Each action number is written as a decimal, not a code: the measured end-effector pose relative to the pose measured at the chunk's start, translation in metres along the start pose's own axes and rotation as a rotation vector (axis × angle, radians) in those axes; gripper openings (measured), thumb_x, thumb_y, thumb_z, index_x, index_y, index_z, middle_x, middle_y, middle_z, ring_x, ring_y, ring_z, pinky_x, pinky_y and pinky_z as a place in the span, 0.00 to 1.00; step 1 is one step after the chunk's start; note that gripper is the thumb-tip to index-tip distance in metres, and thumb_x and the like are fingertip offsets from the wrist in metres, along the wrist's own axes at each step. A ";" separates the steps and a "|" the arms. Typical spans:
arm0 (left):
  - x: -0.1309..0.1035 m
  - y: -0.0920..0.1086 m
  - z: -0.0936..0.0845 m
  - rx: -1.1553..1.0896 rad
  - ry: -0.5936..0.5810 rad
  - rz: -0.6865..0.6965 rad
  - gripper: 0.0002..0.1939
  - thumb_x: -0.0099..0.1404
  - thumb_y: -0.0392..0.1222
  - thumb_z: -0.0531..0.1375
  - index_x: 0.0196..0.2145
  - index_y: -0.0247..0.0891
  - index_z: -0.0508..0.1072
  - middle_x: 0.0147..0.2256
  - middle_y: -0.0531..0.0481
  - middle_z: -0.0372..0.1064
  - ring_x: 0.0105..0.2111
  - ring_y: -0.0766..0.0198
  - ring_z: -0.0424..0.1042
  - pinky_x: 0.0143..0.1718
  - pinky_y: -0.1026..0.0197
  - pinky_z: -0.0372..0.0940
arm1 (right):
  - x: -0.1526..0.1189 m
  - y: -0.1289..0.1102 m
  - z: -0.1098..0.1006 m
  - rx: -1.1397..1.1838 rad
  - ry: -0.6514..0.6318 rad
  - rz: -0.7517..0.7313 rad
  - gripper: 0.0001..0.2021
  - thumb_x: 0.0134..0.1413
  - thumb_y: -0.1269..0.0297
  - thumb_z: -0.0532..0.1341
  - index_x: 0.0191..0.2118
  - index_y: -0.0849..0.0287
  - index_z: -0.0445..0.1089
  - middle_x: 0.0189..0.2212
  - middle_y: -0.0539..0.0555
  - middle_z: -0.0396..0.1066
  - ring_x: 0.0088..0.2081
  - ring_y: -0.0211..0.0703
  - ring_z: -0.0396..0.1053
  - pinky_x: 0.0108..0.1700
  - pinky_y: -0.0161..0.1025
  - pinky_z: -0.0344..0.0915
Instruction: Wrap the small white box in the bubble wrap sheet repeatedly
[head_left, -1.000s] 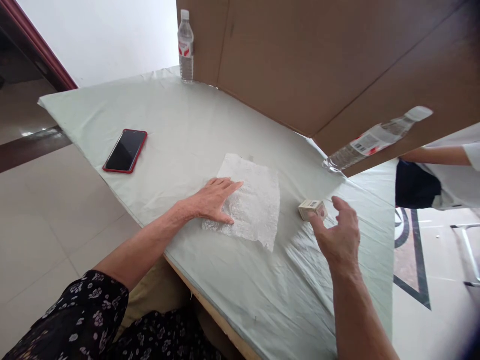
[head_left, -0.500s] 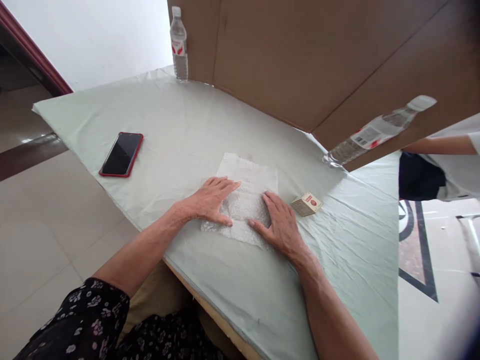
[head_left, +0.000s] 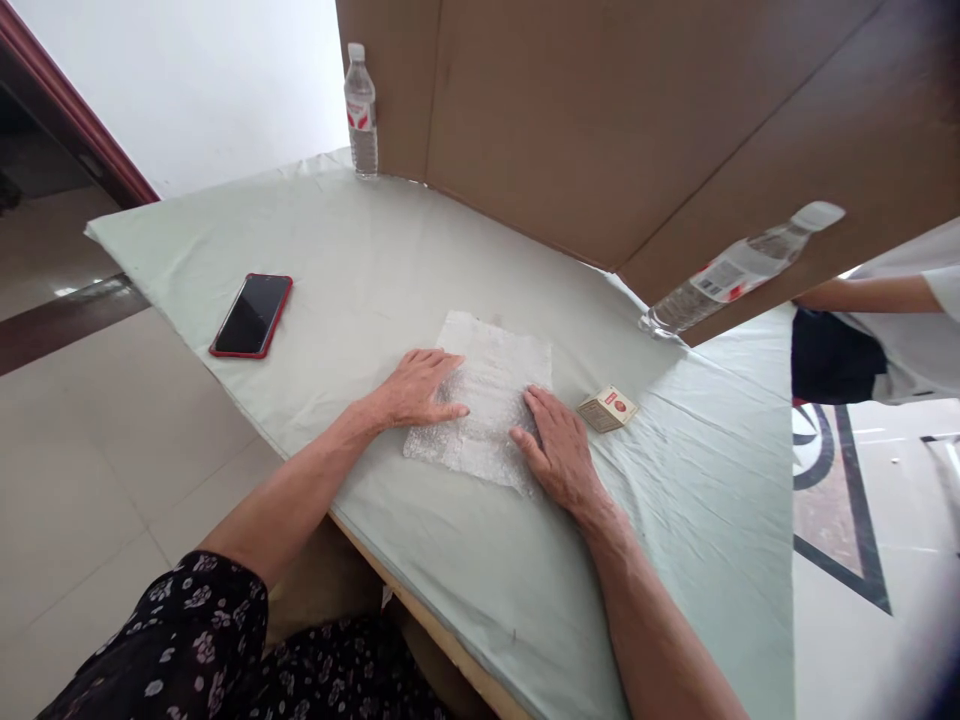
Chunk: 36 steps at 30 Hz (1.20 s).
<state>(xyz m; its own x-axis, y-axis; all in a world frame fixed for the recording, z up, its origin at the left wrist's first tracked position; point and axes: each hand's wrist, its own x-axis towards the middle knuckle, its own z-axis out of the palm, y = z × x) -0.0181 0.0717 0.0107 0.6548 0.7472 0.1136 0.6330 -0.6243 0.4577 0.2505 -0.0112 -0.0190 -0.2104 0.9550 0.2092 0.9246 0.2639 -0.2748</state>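
A sheet of clear bubble wrap [head_left: 487, 400] lies flat on the pale green tablecloth [head_left: 337, 260]. My left hand [head_left: 420, 388] rests on its left edge, fingers spread, thumb pointing right. On the right edge lies my right hand [head_left: 556, 440], its thumb apart from the fingers and nothing gripped. Just right of that hand sits a small cream box [head_left: 607, 409] with a red mark.
A phone in a red case [head_left: 253, 315] lies at the left. Brown cardboard panels [head_left: 540, 120] stand at the back, with one water bottle [head_left: 361, 115] by their left end and another bottle [head_left: 739, 272] at the right. Beyond is a person's arm [head_left: 870, 295].
My left thumb has moved up a little over the bubble wrap, and my right thumb has drawn slightly closer to its fingers. The camera view has shifted slightly.
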 end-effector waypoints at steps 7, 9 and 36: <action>0.004 -0.004 0.009 -0.005 0.156 -0.046 0.26 0.63 0.47 0.60 0.57 0.37 0.69 0.58 0.40 0.69 0.60 0.48 0.65 0.64 0.45 0.56 | 0.005 -0.004 0.004 -0.027 0.017 0.038 0.28 0.68 0.50 0.46 0.65 0.60 0.61 0.65 0.64 0.62 0.66 0.59 0.59 0.63 0.59 0.56; 0.005 -0.007 0.010 -0.014 0.166 -0.061 0.26 0.62 0.45 0.60 0.57 0.36 0.69 0.57 0.40 0.70 0.60 0.49 0.65 0.64 0.46 0.56 | 0.006 -0.006 0.004 -0.040 0.010 0.038 0.29 0.67 0.50 0.47 0.65 0.62 0.61 0.65 0.65 0.62 0.66 0.59 0.58 0.64 0.59 0.56; 0.014 -0.025 0.017 -0.069 0.249 -0.023 0.20 0.56 0.41 0.60 0.48 0.40 0.76 0.53 0.45 0.75 0.56 0.52 0.70 0.63 0.49 0.59 | 0.010 0.000 0.010 -0.087 0.047 0.002 0.31 0.66 0.46 0.47 0.62 0.64 0.63 0.64 0.66 0.64 0.65 0.60 0.60 0.62 0.57 0.58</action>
<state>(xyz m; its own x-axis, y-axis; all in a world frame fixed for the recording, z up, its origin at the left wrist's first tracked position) -0.0176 0.0939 -0.0146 0.5130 0.7995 0.3125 0.6115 -0.5958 0.5206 0.2451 -0.0004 -0.0261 -0.1951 0.9475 0.2534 0.9495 0.2472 -0.1932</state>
